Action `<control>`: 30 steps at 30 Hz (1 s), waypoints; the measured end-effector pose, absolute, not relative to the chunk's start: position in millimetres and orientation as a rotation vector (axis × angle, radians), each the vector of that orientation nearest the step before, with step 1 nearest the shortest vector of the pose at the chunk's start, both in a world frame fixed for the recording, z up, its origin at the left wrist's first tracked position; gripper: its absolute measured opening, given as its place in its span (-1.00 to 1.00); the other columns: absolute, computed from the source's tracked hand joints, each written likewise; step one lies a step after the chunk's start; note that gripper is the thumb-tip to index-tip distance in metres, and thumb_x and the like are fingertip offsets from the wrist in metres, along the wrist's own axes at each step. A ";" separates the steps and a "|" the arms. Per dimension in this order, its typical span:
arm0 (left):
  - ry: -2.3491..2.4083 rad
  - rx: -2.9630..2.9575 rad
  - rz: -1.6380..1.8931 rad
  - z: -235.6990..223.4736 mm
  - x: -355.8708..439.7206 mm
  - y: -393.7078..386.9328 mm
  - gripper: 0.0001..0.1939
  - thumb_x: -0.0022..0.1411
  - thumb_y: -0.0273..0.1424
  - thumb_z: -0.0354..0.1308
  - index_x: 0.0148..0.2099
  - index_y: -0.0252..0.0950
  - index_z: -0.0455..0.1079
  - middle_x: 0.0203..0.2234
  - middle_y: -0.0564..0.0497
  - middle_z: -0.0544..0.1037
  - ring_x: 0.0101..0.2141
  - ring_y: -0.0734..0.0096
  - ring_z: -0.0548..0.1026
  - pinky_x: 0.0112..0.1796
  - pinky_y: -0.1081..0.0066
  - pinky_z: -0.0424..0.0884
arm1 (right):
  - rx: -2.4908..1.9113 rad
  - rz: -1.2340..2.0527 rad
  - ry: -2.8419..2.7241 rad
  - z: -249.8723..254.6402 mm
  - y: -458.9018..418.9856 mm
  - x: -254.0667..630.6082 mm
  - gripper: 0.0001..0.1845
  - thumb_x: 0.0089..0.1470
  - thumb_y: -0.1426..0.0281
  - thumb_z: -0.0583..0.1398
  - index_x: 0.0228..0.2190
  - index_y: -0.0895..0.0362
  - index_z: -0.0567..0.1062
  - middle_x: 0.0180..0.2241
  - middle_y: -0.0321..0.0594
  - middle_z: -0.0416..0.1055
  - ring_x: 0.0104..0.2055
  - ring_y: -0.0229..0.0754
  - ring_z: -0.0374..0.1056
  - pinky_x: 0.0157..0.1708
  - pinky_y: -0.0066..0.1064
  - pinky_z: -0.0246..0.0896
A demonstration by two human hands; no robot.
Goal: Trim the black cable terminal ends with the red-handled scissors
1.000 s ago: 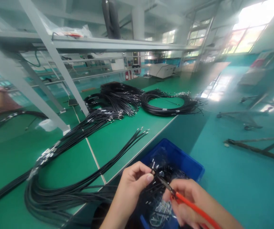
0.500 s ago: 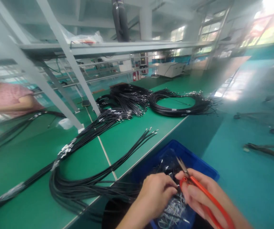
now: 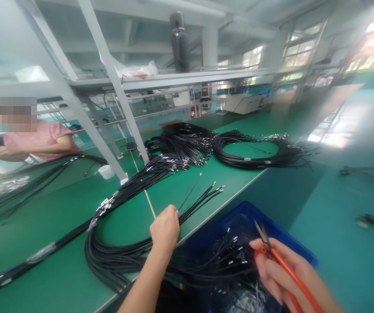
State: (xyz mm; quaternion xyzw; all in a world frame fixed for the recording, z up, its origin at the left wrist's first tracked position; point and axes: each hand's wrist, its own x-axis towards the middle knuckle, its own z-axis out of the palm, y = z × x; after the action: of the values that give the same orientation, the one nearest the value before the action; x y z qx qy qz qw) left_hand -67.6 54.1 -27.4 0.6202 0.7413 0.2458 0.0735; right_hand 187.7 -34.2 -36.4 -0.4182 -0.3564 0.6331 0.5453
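The single view looks from the person's head, forward and slightly down over the green table (image 3: pixel 128 228). The left hand (image 3: pixel 165 228) and right hand (image 3: pixel 282 265) appear close, in the lower part; the shelf (image 3: pixel 190 80) stands farther back, the windows (image 3: pixel 253 58) well beyond.

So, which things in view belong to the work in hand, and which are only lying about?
In use:
red-handled scissors, in the right hand
black cables, at the left hand
probably blue bin

Apparently lying about:
plastic bag on the shelf
white box on the bench
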 end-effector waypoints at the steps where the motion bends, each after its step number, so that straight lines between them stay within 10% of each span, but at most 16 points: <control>1: 2.186 1.845 0.769 -22.3 -67.3 53.0 -0.83 0.24 -0.42 -0.09 -0.33 -0.24 0.32 -0.52 -0.02 0.46 -0.42 0.23 0.45 -0.39 0.34 0.25 | -0.998 1.468 -0.835 -37.2 -33.4 188.1 -0.56 -0.18 0.16 0.33 -0.25 0.11 0.43 -0.68 -0.38 0.29 -0.78 -0.47 0.09 -0.75 -0.58 -0.15; 10: 1.366 1.994 0.936 35.6 12.8 1.3 -0.79 0.16 -0.41 0.10 -0.12 -0.16 0.34 -0.37 0.09 0.50 -0.36 0.42 0.46 -0.32 0.50 0.32 | -0.990 1.380 -0.686 -30.5 -27.8 173.0 -0.57 -0.23 0.27 0.38 -0.28 0.10 0.40 -0.66 -0.44 0.28 -0.76 -0.43 0.11 -0.75 -0.58 -0.05; 30: 1.203 1.648 0.961 -0.5 44.7 -21.5 -0.84 0.10 -0.39 0.15 -0.50 -0.30 0.44 -0.58 0.05 0.41 -0.52 0.42 0.34 -0.46 0.50 0.21 | -0.897 1.233 -0.506 -10.7 -35.7 169.4 -0.67 -0.07 0.41 0.29 -0.23 0.06 0.34 -0.46 -0.38 0.37 -0.52 -0.33 0.28 -0.48 -0.49 0.16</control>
State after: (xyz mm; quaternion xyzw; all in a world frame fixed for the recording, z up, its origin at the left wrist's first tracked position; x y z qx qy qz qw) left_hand 44.7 -21.5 -0.5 0.6602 0.4818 0.3849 0.4289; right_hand 169.4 -35.7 -10.7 -0.4017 -0.2268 0.5524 0.6943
